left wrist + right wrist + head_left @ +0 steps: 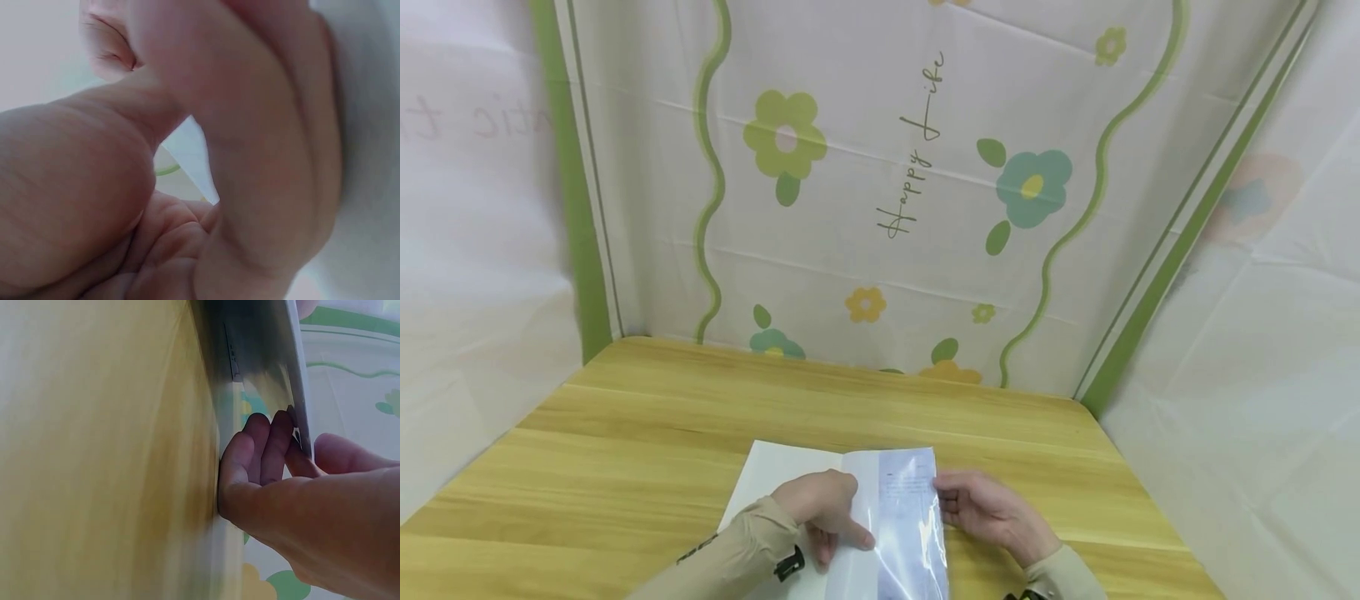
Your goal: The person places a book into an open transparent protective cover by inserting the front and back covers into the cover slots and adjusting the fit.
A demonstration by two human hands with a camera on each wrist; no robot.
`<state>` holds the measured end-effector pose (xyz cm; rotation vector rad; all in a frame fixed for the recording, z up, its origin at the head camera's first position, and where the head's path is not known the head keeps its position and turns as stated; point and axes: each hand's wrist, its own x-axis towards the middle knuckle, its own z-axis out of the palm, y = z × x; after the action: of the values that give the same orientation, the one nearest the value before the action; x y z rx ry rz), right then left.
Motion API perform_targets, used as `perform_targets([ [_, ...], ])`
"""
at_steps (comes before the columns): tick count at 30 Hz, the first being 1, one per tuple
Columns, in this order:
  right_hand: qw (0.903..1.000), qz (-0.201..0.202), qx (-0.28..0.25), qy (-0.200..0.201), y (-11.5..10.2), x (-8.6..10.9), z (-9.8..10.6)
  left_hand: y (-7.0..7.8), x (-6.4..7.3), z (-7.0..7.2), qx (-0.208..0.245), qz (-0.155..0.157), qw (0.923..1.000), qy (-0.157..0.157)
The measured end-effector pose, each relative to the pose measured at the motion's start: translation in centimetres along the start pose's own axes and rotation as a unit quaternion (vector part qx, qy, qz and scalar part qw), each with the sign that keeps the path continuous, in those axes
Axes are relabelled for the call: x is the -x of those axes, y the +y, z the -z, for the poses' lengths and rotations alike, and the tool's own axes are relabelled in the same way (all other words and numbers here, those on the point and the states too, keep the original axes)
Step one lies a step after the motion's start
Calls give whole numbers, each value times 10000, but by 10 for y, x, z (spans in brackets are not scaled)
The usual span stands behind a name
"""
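Note:
A book [790, 467] lies spread on the wooden table, with white paper on its left side. On its right side a glossy clear plastic cover [913, 533] overlies a bluish sheet with small print. My left hand [820, 508] rests on the book near the middle, its thumb reaching to the inner edge of the plastic. Its bent fingers lie close to the paper in the left wrist view. At the book's right edge, my right hand [988, 512] pinches the raised cover [299, 375]. The thumb is on one face, and some fingers are behind it.
The wooden table [625, 433] extends around the book. A white curtain [865, 167] printed with flowers and the words "Happy Life" hangs behind it. Pale curtain panels [1247, 400] stand along both sides.

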<state>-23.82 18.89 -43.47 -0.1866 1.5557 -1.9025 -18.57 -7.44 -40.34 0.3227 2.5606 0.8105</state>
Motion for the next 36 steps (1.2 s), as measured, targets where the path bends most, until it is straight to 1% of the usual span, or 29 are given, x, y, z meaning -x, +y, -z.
perform_targets([
  [6, 10000, 12, -7, 74, -1, 1, -2, -1, 1, 1, 176, -4, 9998, -38],
  [10, 9999, 21, 56, 126, -1, -1, -5, -2, 2, 4, 206, -4, 9998, -54],
  [19, 9992, 69, 339, 195, 0, -2, -5, -2, 4, 7, 200, -10, 9998, -84],
  [25, 9979, 91, 615, 200, 1, 0, -5, 0, 2, 6, 248, 2, 9996, -148],
  [32, 9983, 50, 524, 253, 0, 2, -7, 0, -1, 5, 192, 170, 9996, -117],
  [36, 9978, 81, 558, 338, -1, 2, -8, -1, -1, 4, 204, 180, 9996, -57],
])
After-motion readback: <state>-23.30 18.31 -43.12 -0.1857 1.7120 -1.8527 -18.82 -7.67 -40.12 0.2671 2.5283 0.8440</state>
